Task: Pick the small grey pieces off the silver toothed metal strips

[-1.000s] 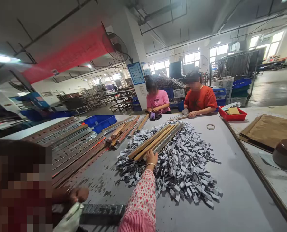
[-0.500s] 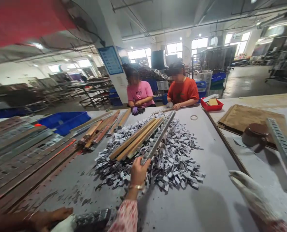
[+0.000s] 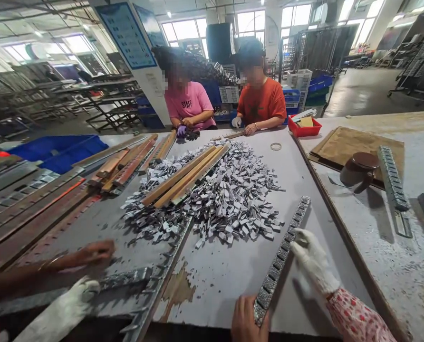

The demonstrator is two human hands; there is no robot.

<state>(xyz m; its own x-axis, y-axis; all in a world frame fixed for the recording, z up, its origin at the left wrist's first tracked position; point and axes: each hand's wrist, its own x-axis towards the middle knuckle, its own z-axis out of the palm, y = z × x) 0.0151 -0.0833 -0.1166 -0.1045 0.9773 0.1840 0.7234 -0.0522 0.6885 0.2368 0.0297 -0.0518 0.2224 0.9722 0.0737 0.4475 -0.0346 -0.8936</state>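
Observation:
My bare left hand (image 3: 248,317) is wrapped around the near end of a long notched metal bar (image 3: 280,261), grey and speckled, with evenly spaced dark slots. The bar slants away to the right above the white tabletop. My right hand (image 3: 310,256), in a white glove, is closed with its fingertips at the bar's right edge, beyond the middle. A heap of small grey-white metal pieces (image 3: 233,199) lies further in. On the heap rest several wooden strips (image 3: 183,183).
At left, a co-worker's bare hand (image 3: 96,252) and gloved hand (image 3: 80,297) are beside another dark bar (image 3: 126,279). Two people sit across the table. A brown mug (image 3: 360,168), cardboard (image 3: 390,140) and red tray (image 3: 306,127) stand right; a blue bin (image 3: 55,149) stands left.
My left hand has brought the bar from above the heap to the near right. My gloved right hand has moved left from the right side and closed at the bar.

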